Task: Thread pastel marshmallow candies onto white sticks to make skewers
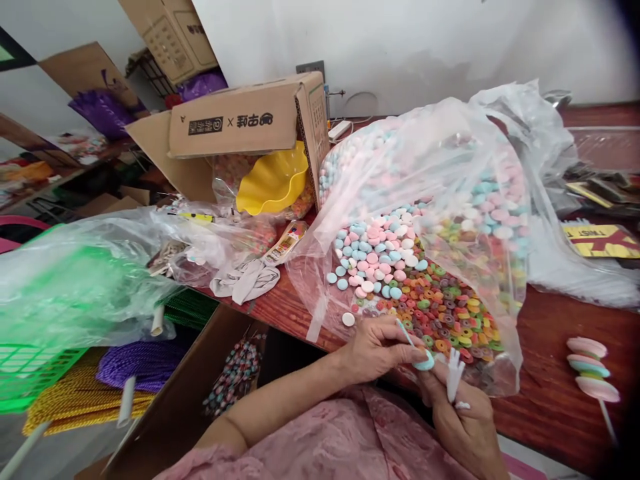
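My left hand is closed in a pinch on a light blue candy. A thin pale blue strip sticks up between its fingers; I cannot tell whether it belongs to the same piece. Right beside it, my right hand is closed around several white sticks, their ends showing above the fingers. Just beyond the hands, pink, blue and white candies and ring-shaped gummies spill from a clear plastic bag. A skewer of stacked candies lies on the table at the right.
A cardboard box with a yellow wavy bowl stands at the back of the red table. Grey cloth gloves lie at the front edge. Left below are a green basket, purple cords and a carton of candy skewers.
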### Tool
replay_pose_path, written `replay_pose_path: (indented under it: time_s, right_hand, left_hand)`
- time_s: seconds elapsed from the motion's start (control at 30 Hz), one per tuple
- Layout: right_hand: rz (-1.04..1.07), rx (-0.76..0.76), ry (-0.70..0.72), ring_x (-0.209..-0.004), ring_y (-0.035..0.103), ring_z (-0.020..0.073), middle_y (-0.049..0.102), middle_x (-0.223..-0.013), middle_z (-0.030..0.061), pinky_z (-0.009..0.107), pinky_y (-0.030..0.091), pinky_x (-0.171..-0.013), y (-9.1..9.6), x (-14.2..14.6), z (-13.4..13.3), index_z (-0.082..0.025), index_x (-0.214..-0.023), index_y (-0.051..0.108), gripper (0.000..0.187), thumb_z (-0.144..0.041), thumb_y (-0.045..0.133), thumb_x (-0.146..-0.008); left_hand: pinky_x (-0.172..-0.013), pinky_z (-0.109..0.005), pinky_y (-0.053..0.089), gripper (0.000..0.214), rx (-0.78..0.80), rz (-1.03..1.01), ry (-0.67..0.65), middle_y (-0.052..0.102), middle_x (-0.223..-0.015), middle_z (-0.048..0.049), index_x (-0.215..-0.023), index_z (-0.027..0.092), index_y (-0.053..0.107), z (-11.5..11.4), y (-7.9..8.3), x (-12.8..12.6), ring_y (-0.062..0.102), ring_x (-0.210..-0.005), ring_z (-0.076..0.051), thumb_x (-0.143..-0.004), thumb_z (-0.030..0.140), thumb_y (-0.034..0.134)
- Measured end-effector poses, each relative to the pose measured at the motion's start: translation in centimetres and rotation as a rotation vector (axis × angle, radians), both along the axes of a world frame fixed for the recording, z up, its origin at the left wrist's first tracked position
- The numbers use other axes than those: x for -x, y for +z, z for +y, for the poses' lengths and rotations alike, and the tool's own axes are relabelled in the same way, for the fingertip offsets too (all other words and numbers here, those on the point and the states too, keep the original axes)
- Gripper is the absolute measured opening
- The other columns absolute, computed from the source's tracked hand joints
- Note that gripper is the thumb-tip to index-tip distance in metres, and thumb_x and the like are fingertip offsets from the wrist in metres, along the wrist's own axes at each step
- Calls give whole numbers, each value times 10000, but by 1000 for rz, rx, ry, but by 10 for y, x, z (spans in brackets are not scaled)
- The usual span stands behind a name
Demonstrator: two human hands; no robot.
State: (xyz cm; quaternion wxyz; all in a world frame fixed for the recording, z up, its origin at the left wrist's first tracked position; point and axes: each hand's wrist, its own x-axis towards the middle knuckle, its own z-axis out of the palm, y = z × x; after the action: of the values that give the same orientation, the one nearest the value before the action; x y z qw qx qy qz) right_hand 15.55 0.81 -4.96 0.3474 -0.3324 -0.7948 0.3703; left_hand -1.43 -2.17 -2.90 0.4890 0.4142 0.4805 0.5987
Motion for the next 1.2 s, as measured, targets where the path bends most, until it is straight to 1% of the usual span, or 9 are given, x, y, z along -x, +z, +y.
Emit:
replay_pose_path:
  time_s: [0.17,0.27,0.37,0.47,0.53,0.63,0.73,0.87,1.2]
  right_hand:
    - [-31,39,-59,-495,523,125,587,-578,-12,213,464,-502,9,0,3,-186,-841,735,280,-358,537,-939]
    - [-56,78,-175,-452,479,118,563,-541,-16,204,414,-429,8,-12,12,-173,-854,742,303,-414,572,-920]
    - [-47,119,-267,-486,508,121,594,-580,-1,196,425,-434,2,-24,19,-160,-865,746,332,-462,611,-890]
    - [-46,125,-247,-537,538,128,617,-628,5,196,461,-486,-4,-28,16,-157,-924,754,324,-441,602,-897]
    - [-56,103,-185,-559,550,133,624,-650,4,200,476,-514,-5,-28,11,-156,-945,752,310,-412,580,-909]
    - [-85,72,-113,-517,500,121,571,-610,-13,197,449,-484,-2,-28,7,-156,-895,737,294,-388,559,-913]
    - [-93,59,-110,-486,450,113,506,-567,-25,198,417,-460,2,-30,8,-167,-798,698,283,-383,556,-913]
    - [-81,6,-77,-477,465,112,530,-573,-19,207,403,-463,3,-27,6,-183,-757,677,276,-356,542,-924]
    - [-46,-171,30,-436,481,113,569,-570,-22,217,385,-457,0,-14,0,-193,-931,702,187,-222,517,-943]
  left_hand:
    - [-711,-272,507,403,-19,213,-58,694,-819,-55,-898,174,789,3,1,21,611,-746,-150,-862,552,653]
    - [-703,-274,504,414,54,585,195,664,-779,-37,-956,165,759,9,6,69,598,-718,-146,-997,445,458]
    - [-745,-311,506,221,210,1195,378,649,-875,-73,-854,148,736,14,3,118,600,-771,-173,-933,256,560]
    - [-741,-337,508,146,269,1329,360,638,-882,-91,-761,134,704,12,-3,139,598,-761,-188,-866,178,612]
    - [-770,-347,511,132,187,1335,382,639,-866,-84,-776,138,689,7,-5,135,608,-798,-198,-871,192,616]
    - [-807,-342,520,122,-113,1357,397,660,-882,-86,-830,150,664,-6,-6,116,618,-875,-201,-897,176,565]
    - [-783,-321,532,177,-336,1422,247,674,-909,-101,-865,149,647,-21,-12,93,618,-871,-189,-905,106,480]
    - [-748,-339,539,208,-319,1472,128,678,-899,-118,-896,133,644,-37,-24,75,613,-821,-196,-895,75,444]
    - [-812,-353,563,196,-492,1423,137,668,-981,-126,-973,131,616,-53,-28,84,611,-920,-204,-875,35,477]
